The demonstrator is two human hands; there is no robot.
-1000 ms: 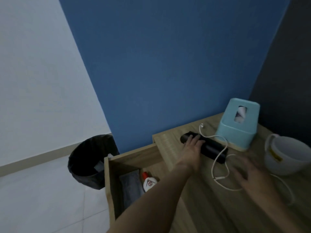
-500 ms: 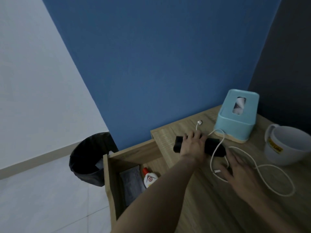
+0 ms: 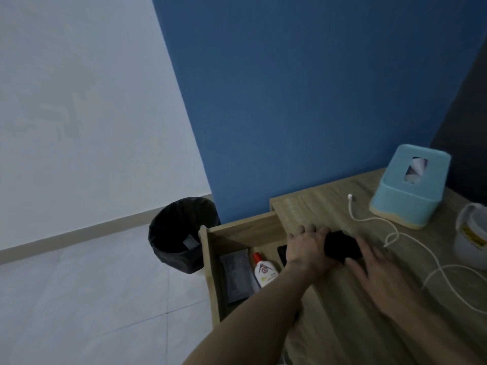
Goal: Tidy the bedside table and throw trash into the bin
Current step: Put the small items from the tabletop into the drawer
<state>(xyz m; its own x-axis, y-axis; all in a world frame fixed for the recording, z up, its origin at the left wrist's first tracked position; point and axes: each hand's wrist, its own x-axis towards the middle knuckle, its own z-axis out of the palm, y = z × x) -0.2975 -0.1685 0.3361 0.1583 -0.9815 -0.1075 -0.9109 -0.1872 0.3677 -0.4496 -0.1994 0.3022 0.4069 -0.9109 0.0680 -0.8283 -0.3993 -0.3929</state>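
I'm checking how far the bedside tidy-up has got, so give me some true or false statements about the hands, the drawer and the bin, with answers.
1. The left hand grips the black cylinder at the tabletop edge, by the open drawer. True.
2. The drawer holds nothing. False: a white bottle with a red cap and a grey packet lie in it.
3. The bin stands on the floor beside the drawer. True.
4. The white cable is in the bin. False: it lies loose on the tabletop.
5. The right hand holds the mug. False: its fingers are straight, by the cylinder; the mug stands apart.
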